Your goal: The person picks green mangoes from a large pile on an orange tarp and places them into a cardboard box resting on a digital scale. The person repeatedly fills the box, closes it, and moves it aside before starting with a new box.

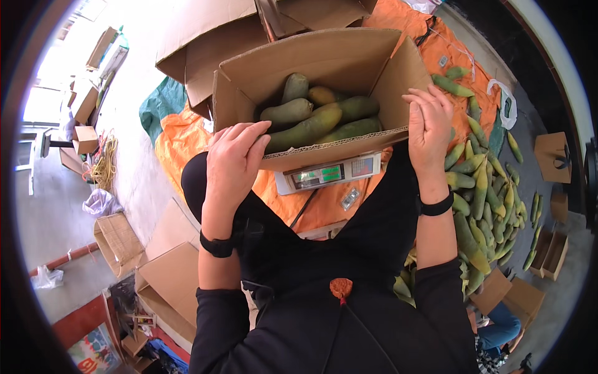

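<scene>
An open cardboard box (327, 153) stands on a digital weighing scale (334, 174) between the person's knees. Several long green radishes (306, 126) lie inside it, some with yellowish skin. My left hand (238, 156) is on the box's near left corner, its fingers and thumb over the rim. At the near right corner, my right hand (429, 124) has its fingers bent over the side wall; how firmly it holds is unclear. Green digits glow on the scale's display, and part of its keypad shows beside them.
A large heap of green radishes (488, 205) lies to the right, partly on an orange tarp (397, 14). More cardboard boxes stand beyond the box (215, 46) and at lower left (173, 271). At lower right is another person's blue-clad leg (500, 327).
</scene>
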Motion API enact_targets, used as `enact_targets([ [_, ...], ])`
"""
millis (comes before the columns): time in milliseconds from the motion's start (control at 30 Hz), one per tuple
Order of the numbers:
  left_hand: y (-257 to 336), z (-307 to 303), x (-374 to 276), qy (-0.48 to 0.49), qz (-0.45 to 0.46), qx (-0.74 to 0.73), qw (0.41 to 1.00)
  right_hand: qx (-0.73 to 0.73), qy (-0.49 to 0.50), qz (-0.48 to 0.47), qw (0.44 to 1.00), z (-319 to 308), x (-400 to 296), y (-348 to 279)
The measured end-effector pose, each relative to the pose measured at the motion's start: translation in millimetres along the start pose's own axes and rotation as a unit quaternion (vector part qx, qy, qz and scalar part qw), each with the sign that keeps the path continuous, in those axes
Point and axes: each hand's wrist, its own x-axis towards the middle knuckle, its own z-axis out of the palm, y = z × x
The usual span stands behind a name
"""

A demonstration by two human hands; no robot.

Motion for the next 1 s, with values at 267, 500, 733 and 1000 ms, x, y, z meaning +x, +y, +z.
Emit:
enact_targets([
  [267,-13,-5,-8,0.022,0.023,-0.054,0.998,-0.007,-0.013,-0.011,1.0,2,0,3],
  [500,-55,-46,-56,0.099,-0.029,-0.078,0.992,-0.063,-0.03,-0.055,0.996,9,1,7],
  [733,-93,-84,-127,0.155,-0.207,-0.03,0.966,-0.073,-0.064,-0.071,0.993,7,-4,30],
  [1000,-185,-140,-376,0.191,-0.473,0.416,0.753,-0.064,-0.044,-0.06,0.995,9,-6,19],
])
